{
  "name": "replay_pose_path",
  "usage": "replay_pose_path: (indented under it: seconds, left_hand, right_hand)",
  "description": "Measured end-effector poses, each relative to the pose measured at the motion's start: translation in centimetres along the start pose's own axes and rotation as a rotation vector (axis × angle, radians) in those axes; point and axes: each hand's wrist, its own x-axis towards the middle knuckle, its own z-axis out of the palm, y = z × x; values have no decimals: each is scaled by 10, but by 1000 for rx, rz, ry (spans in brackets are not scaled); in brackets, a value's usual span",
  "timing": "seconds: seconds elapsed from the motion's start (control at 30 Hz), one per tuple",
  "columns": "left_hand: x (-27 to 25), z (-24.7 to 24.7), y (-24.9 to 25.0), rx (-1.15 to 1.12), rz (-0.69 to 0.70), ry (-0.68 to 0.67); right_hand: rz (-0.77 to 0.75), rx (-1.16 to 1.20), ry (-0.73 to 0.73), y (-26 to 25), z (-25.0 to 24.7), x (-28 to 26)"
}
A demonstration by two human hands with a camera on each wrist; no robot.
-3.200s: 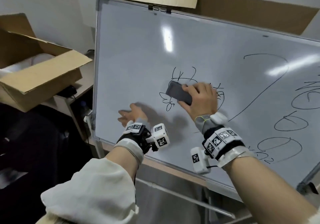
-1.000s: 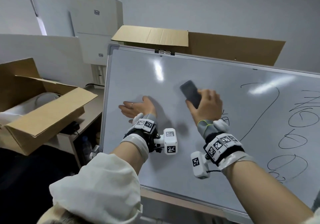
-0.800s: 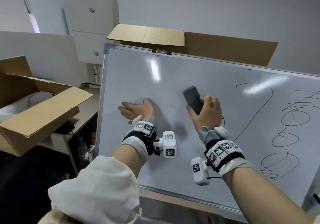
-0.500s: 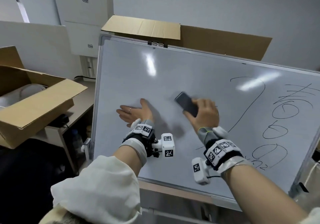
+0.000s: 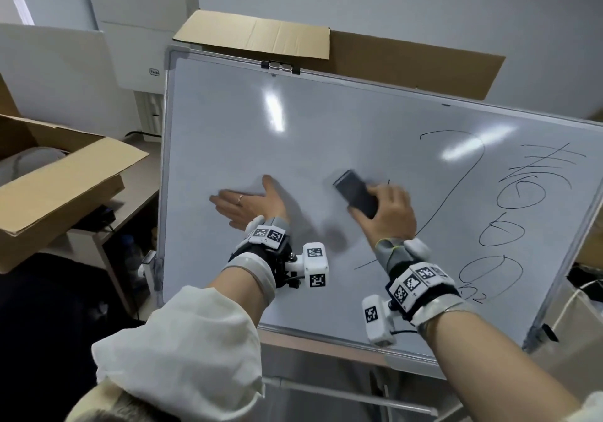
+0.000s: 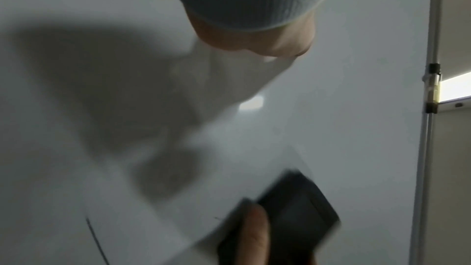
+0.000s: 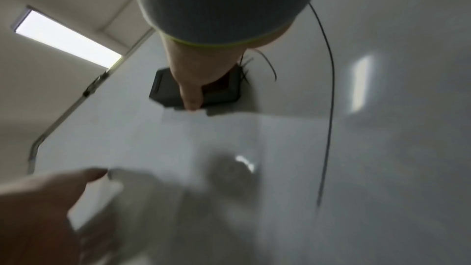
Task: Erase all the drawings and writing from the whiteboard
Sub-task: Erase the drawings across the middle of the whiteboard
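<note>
The whiteboard (image 5: 293, 128) stands tilted in front of me, its left half wiped clean. My right hand (image 5: 388, 212) grips a black eraser (image 5: 355, 193) and presses it flat on the board near the middle; the eraser (image 7: 193, 90) shows under my thumb in the right wrist view and, blurred, as the eraser (image 6: 293, 219) in the left wrist view. My left hand (image 5: 248, 203) lies flat on the board with straight fingers, left of the eraser. A long black curved line (image 5: 456, 186) runs just right of the eraser. Scribbled characters and ovals (image 5: 522, 206) fill the right side.
An open cardboard box (image 5: 55, 180) sits on a low desk at the left. Another cardboard sheet (image 5: 391, 59) leans behind the board's top edge, held by a clip (image 5: 280, 66). White boxes (image 5: 130, 30) stand at the back left.
The small drawing in the middle of the board has been wiped away. My right hand has swept the eraser up, then down and right toward the long line. The left hand stays flat.
</note>
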Motion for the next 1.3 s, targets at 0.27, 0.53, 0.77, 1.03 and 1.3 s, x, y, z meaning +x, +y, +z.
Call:
replay_pose_path:
  seconds: [0.27, 0.53, 0.77, 1.03, 1.3]
  left_hand:
    - [-18, 17, -5, 1, 97, -50]
    - [-29, 29, -20, 58, 43, -6]
    - [-33, 35, -28, 19, 29, 30]
    - [-41, 37, -47, 21, -12, 54]
    - [-79, 56, -42, 55, 4, 38]
  right_hand:
    - [292, 93, 109, 24, -22, 11]
    - [11, 3, -46, 36, -16, -4]
    - [87, 85, 79, 53, -24, 13]
    - [-243, 26, -170, 59, -9, -19]
    - [-79, 27, 82, 99, -42, 12]
